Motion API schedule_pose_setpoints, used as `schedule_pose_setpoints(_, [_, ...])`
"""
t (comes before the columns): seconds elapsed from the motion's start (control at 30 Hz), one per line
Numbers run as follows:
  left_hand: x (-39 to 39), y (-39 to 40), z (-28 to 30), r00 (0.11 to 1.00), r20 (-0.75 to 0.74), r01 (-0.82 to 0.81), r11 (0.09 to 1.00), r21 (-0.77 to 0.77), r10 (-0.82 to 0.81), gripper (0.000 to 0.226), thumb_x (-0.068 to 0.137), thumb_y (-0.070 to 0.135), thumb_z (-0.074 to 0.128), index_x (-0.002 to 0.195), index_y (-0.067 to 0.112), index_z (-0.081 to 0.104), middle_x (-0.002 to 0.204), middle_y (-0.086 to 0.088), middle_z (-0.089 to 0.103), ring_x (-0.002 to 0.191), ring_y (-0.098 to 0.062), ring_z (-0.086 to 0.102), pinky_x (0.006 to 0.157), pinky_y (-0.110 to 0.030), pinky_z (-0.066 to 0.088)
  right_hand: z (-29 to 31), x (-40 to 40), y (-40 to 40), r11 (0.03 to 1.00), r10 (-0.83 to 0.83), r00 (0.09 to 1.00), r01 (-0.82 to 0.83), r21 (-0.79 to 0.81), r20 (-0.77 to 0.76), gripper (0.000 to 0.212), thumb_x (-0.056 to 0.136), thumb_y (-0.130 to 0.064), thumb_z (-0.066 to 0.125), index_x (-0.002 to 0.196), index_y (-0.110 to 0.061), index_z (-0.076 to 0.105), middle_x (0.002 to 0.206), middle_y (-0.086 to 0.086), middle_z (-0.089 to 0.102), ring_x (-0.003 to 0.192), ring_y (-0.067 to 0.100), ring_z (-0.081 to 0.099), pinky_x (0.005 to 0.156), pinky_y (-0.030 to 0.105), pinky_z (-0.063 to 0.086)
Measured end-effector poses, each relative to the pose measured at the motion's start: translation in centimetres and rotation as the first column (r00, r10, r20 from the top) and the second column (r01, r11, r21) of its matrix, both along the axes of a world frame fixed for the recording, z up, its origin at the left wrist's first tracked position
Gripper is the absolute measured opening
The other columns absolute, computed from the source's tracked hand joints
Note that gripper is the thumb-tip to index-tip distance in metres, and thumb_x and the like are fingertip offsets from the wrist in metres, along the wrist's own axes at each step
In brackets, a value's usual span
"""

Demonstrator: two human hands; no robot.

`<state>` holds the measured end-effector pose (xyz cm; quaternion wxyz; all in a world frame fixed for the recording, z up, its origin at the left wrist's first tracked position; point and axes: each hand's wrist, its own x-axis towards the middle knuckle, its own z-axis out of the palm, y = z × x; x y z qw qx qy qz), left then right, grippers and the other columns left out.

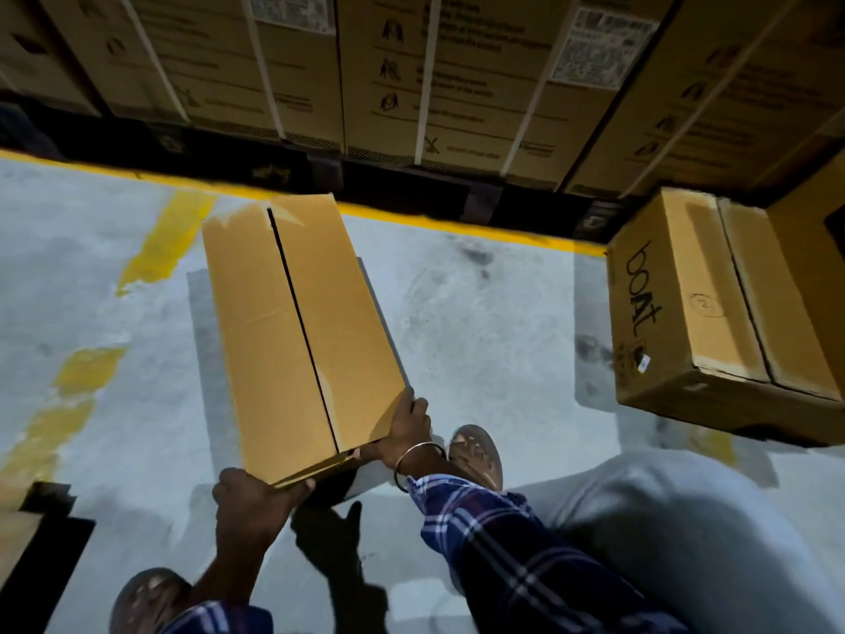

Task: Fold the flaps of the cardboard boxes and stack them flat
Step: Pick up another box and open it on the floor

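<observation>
Both hands pinching the near edge of the flattened box (297, 322) — left grip (249, 496) at the corner, right grip (407, 427) alongside, box stretching away above the floor (480, 322). Best kept level — lowered squarely, flaps tucked.

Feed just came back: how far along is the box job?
Done: the box in hand looks flattened, its flaps meeting at a centre seam. In hand: the left hand and right hand grip its near edge, above the floor. Left: the boat box still stands unflattened. No stack visible.
</observation>
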<state>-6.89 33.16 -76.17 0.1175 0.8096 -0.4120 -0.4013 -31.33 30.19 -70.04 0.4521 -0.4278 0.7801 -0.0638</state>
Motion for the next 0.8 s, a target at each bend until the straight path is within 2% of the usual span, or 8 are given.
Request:
schedule_pose_setpoints(0.07, [-1.6, 0.1, 2.9, 1.000, -0.012, 0.015, 1.000, -0.005, -0.015, 0.113, 0.038, 0.085, 0.084, 0.100, -0.004, 0.053, 0.104, -0.027, 0.061, 0.093, -0.045, 0.065, 0.074, -0.051, 0.059, -0.4, 0.4, 0.0, 1.000, -0.009, 1.000, 0.009, -0.016, -0.019, 0.144, 0.066, -0.043, 0.094, 0.159, -0.012, -0.012, 0.162, 0.017, 0.005, 0.150, 0.041, 0.012, 0.123, 0.046, 0.024])
schedule_pose_setpoints(0.17, [-3.6, 0.1, 5.8, 1.000, 0.014, -0.003, 1.000, -0.029, 0.003, 0.080, 0.073, 0.042, 0.091, 0.115, -0.003, 0.040, 0.117, -0.027, 0.050, 0.105, -0.045, 0.057, 0.082, -0.052, 0.053, -1.2, 0.6, 0.4, 0.997, -0.024, 0.998, 0.020, -0.070, -0.060, 0.144, 0.065, -0.048, 0.093, 0.159, -0.011, -0.010, 0.160, 0.017, 0.010, 0.148, 0.039, 0.016, 0.122, 0.046, 0.025])
schedule_pose_setpoints(0.4, [-2.7, 1.3, 4.2, 1.000, -0.016, 0.013, 0.998, -0.060, -0.014, 0.061, 0.094, 0.048, 0.067, 0.128, 0.003, 0.043, 0.127, -0.028, 0.053, 0.111, -0.048, 0.055, 0.090, -0.056, 0.051, -1.8, -0.1, 1.3, 0.989, -0.060, 0.998, 0.064, -0.137, 0.036, 0.135, 0.065, -0.053, 0.090, 0.161, -0.021, 0.000, 0.156, 0.013, 0.020, 0.144, 0.036, 0.024, 0.117, 0.044, 0.033])
schedule_pose_setpoints(0.5, [-2.1, 1.4, 4.8, 0.974, -0.159, -0.171, 0.984, -0.046, 0.162, 0.069, 0.098, 0.067, 0.040, 0.131, 0.008, 0.051, 0.124, -0.024, 0.061, 0.111, -0.048, 0.058, 0.098, -0.060, 0.048, -1.8, -0.6, 1.7, 0.978, -0.143, 0.979, 0.162, -0.128, 0.146, 0.132, 0.055, -0.064, 0.089, 0.159, -0.030, 0.014, 0.149, 0.008, 0.032, 0.138, 0.032, 0.036, 0.113, 0.048, 0.038])
schedule_pose_setpoints(0.57, [-1.9, 1.1, 5.7, 0.854, -0.306, -0.428, 0.903, 0.045, 0.420, 0.095, 0.092, 0.084, 0.030, 0.139, 0.005, 0.053, 0.134, -0.026, 0.060, 0.122, -0.046, 0.058, 0.105, -0.059, 0.045, -1.9, -0.7, 1.7, 0.965, -0.208, 0.956, 0.235, -0.117, 0.206, 0.120, 0.053, -0.074, 0.083, 0.153, -0.035, 0.029, 0.141, 0.003, 0.044, 0.130, 0.029, 0.049, 0.107, 0.046, 0.046])
schedule_pose_setpoints(0.67, [-1.4, 1.0, 7.1, 0.606, -0.477, -0.648, 0.743, 0.168, 0.636, 0.108, 0.080, 0.092, 0.031, 0.152, 0.013, 0.044, 0.151, -0.013, 0.052, 0.131, -0.033, 0.055, 0.108, -0.048, 0.043, -0.6, -1.2, 1.8, 0.891, -0.384, 0.851, 0.443, -0.097, 0.357, 0.052, 0.084, -0.064, 0.070, 0.119, -0.026, 0.065, 0.093, -0.005, 0.066, 0.091, 0.017, 0.063, 0.077, 0.030, 0.048])
schedule_pose_setpoints(0.73, [-0.6, 1.3, 7.9, 0.464, -0.574, -0.693, 0.680, 0.238, 0.674, 0.106, 0.081, 0.092, 0.032, 0.157, 0.019, 0.037, 0.157, -0.011, 0.046, 0.137, -0.031, 0.051, 0.114, -0.047, 0.037, 0.8, -1.6, 1.7, 0.792, -0.547, 0.732, 0.610, -0.033, 0.406, 0.052, 0.090, -0.068, 0.057, 0.083, -0.017, 0.066, 0.058, -0.007, 0.055, 0.065, 0.018, 0.052, 0.062, 0.030, 0.039])
schedule_pose_setpoints(0.8, [0.0, 1.4, 8.6, 0.380, -0.617, -0.694, 0.653, 0.303, 0.690, 0.105, 0.083, 0.092, 0.029, 0.161, 0.022, 0.030, 0.161, -0.011, 0.040, 0.141, -0.031, 0.048, 0.118, -0.047, 0.032, 1.1, -2.3, 1.7, 0.736, -0.613, 0.677, 0.676, -0.016, 0.407, 0.058, 0.095, -0.067, 0.049, 0.081, -0.012, 0.061, 0.063, 0.002, 0.055, 0.070, 0.025, 0.054, 0.068, 0.033, 0.043])
